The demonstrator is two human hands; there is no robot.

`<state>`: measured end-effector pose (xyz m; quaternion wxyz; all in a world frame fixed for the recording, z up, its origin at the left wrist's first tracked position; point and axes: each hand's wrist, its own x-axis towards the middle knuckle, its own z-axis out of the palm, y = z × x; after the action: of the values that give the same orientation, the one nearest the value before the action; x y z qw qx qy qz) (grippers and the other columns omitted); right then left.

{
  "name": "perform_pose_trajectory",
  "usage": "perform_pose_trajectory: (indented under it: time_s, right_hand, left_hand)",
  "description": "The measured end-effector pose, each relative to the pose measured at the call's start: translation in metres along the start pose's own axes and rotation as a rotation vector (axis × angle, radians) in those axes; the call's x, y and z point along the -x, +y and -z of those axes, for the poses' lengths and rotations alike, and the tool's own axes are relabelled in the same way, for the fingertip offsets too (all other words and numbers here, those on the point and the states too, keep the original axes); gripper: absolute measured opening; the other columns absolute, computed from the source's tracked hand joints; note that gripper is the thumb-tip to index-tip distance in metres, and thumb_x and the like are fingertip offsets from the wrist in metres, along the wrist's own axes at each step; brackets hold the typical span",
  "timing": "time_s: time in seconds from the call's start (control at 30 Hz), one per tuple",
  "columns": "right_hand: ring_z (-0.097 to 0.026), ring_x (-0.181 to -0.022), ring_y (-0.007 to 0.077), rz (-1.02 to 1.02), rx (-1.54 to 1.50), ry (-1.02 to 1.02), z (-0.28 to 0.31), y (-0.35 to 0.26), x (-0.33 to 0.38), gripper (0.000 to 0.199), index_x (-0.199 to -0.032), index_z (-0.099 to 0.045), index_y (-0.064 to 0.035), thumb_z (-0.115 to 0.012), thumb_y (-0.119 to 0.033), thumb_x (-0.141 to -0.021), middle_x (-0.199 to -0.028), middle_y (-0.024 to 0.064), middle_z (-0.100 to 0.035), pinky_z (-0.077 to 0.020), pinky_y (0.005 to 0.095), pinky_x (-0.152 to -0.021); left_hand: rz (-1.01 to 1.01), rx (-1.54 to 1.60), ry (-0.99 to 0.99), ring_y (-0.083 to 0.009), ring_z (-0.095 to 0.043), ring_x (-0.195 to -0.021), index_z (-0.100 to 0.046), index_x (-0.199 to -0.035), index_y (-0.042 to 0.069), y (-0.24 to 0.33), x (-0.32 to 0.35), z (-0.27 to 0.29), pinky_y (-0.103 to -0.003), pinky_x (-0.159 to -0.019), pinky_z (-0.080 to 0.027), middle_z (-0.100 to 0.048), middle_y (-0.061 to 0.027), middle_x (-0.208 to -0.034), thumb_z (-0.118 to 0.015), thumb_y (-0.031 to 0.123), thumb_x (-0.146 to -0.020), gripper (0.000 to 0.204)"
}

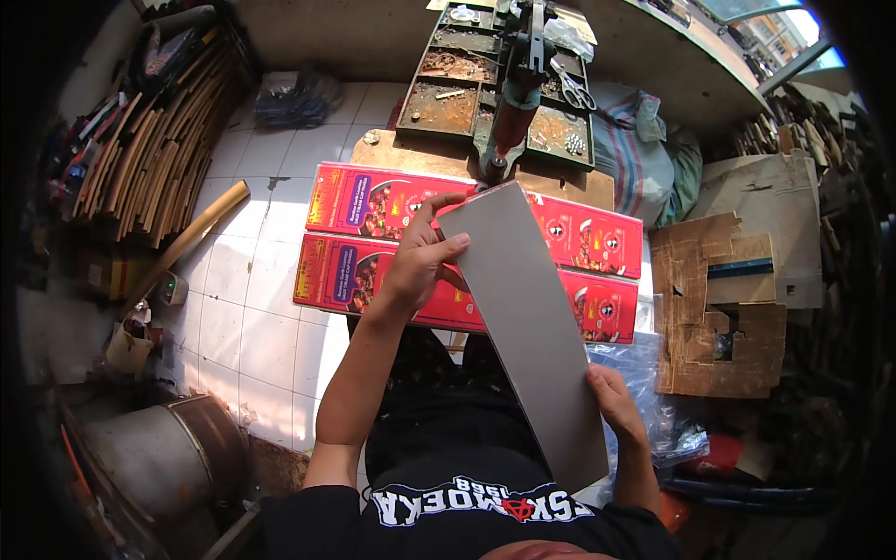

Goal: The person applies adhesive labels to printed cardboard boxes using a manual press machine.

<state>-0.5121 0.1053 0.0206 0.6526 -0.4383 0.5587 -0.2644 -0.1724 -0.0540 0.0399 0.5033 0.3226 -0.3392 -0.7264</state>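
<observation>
Stiff, light grey sheet (527,327), likely slippery: left hand (420,266) pinches its eleven-o'clock edge, right hand (616,401) closes on the five-o'clock edge, above red boxes (373,201).

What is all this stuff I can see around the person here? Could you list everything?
grey card sheet: one, grey, held slanted in both hands
printed boxes: two, red, flat side by side on the floor
compartment tray: one, rusty, full of small metal parts, beyond the boxes
scissors: one pair, on the tray
wooden strips: a stack, brown, far left
cut cardboard: brown, at right
metal drum: one, lower left
left hand: fingers on the sheet's upper edge
right hand: gripping the sheet's lower edge
</observation>
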Motion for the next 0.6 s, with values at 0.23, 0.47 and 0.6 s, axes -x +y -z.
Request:
perform_pose_trajectory:
  time_s: [0.23,0.47,0.6]
  right_hand:
    - [-0.044,-0.065,0.0077,0.297,0.396,0.234,-0.017,-0.007,-0.006,0.027,-0.105,-0.06,-0.0001,-0.047,-0.024,-0.104,-0.067,0.0018,-0.05,-0.0388,0.0269,-0.059]
    - [-0.052,-0.069,0.0112,0.316,0.457,0.291,-0.023,-0.029,-0.026,0.048,-0.148,-0.036,-0.0045,-0.048,-0.015,-0.103,-0.077,0.0096,-0.06,-0.0441,0.0274,-0.065]
    - [-0.064,-0.102,0.0235,0.362,0.513,0.289,-0.02,-0.038,-0.044,0.045,-0.146,-0.039,-0.0035,-0.047,-0.012,-0.102,-0.111,0.022,-0.066,-0.0473,0.0301,-0.087]
  left_hand:
    - [0.067,-0.107,0.042,-0.0245,-0.071,-0.087,-0.032,-0.141,0.006,-0.004,-0.02,0.0,-0.039,-0.059,-0.062,-0.066,-0.0164,-0.105,-0.062,0.014,-0.091,0.059]
    - [0.118,-0.194,0.045,-0.0227,-0.071,-0.083,-0.031,-0.137,0.0,-0.005,-0.053,0.011,-0.036,-0.057,-0.062,-0.068,-0.0154,-0.097,-0.063,0.017,-0.092,0.058]
    - [0.093,-0.181,0.039,-0.0215,-0.071,-0.078,-0.031,-0.131,-0.004,-0.01,-0.071,0.023,-0.033,-0.054,-0.061,-0.068,-0.0167,-0.095,-0.062,0.014,-0.093,0.052]
